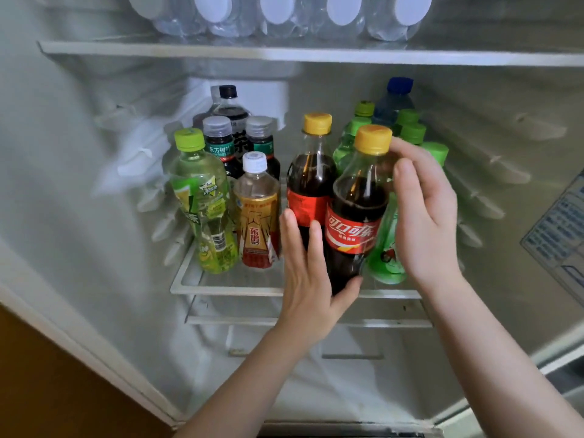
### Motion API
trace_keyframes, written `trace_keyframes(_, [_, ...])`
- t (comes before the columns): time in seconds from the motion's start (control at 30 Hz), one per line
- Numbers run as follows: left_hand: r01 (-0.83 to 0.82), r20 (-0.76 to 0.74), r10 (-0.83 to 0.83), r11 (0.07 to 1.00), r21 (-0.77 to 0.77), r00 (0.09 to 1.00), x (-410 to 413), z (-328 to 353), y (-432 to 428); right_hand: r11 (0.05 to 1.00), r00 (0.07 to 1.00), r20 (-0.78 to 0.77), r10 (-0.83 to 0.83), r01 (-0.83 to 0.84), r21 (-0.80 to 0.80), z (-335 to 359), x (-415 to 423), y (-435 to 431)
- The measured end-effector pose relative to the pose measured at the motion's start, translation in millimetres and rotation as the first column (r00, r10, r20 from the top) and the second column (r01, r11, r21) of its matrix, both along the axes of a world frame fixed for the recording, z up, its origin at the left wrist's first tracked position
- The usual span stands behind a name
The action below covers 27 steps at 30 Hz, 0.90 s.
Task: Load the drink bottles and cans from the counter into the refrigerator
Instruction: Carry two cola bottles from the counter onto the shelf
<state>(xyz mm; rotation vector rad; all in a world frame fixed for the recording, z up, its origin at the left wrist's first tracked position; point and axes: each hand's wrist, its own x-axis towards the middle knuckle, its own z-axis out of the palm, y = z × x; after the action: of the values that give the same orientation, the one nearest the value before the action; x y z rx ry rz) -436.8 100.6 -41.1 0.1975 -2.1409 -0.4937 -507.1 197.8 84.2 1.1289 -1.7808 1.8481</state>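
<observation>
Red-labelled cola bottle (355, 229) with a yellow cap is at the near edge of the middle shelf (227, 287), gripped by 2 hands, I think to keep it upright. The left hand (308, 279) cups its base, thumb curled below; the right hand (423, 216) wraps its shoulder. Just behind it stands 1 second cola bottle (311, 181). Green soda bottles (388, 254) crowd the right and a green tea bottle (205, 200) stands left, so the gap looks narrow and neighbours may tip
</observation>
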Motion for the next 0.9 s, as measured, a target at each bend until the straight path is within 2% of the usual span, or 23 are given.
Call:
trace_keyframes(0.13, [-0.033,0.019,0.033,0.999,0.012,0.999,-10,2,2,0.999,0.995,0.092,-0.050,0.049,0.017,-18,-6,25])
trace_keyframes(0.3, [-0.001,-0.025,0.002,0.999,0.033,1.000,-16,1,1,0.974,0.972,0.054,-0.228,0.228,-0.002,-44,-6,50])
trace_keyframes(0.4, [0.013,-0.079,-0.010,0.999,0.046,0.997,-20,3,-2,0.960,0.959,0.062,-0.276,0.272,0.067,-61,-5,57])
trace_keyframes(0.5, [0.021,-0.108,-0.019,0.999,0.025,0.994,-22,3,-11,0.926,0.943,0.077,-0.324,0.300,0.228,-78,-9,59])
trace_keyframes(0.67, [0.023,-0.100,-0.017,0.998,0.059,0.995,-25,-1,-24,0.892,0.915,0.221,-0.338,0.236,0.387,-92,-22,52])
trace_keyframes(0.83, [0.003,-0.127,-0.014,0.996,-0.087,0.992,-28,-10,-30,0.865,0.923,0.201,-0.329,0.209,0.456,-103,-38,48])
trace_keyframes(0.9, [-0.053,-0.117,0.045,0.996,-0.065,0.992,-29,-12,-30,0.873,0.920,0.213,-0.328,0.209,0.440,-105,-40,47])
